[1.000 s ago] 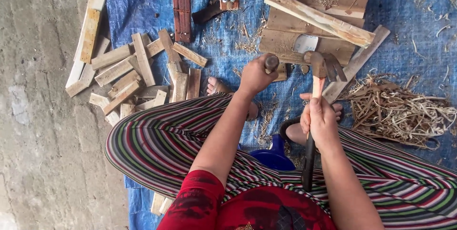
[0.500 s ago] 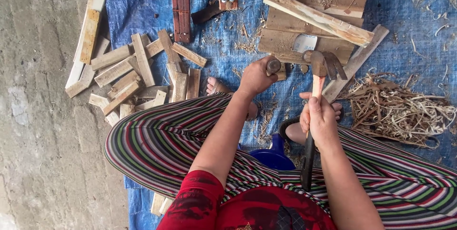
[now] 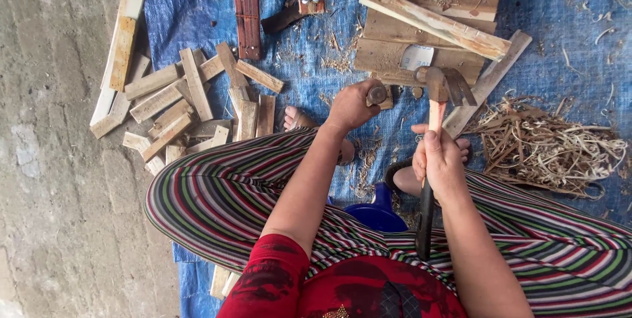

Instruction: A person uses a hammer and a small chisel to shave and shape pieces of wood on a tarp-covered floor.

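My left hand (image 3: 352,104) grips a short round wooden handle (image 3: 376,95) of a tool held upright against a small wood block (image 3: 387,99) on the blue tarp (image 3: 316,48). My right hand (image 3: 440,160) is closed around the wooden handle of a claw hammer (image 3: 442,86). The hammer's head hangs just right of the tool, above the edge of stacked planks (image 3: 428,35). A flat metal blade (image 3: 416,58) lies on those planks.
A pile of short cut wood pieces (image 3: 191,101) lies at left, partly on concrete floor (image 3: 59,193). Wood shavings (image 3: 546,143) heap at right. Two dark red wooden strips (image 3: 247,8) lie at the top. A blue plastic object (image 3: 376,211) sits between my striped-trousered legs.
The hammer head has shifted slightly rightward and up from the tool. My left hand keeps its grip in the same place.
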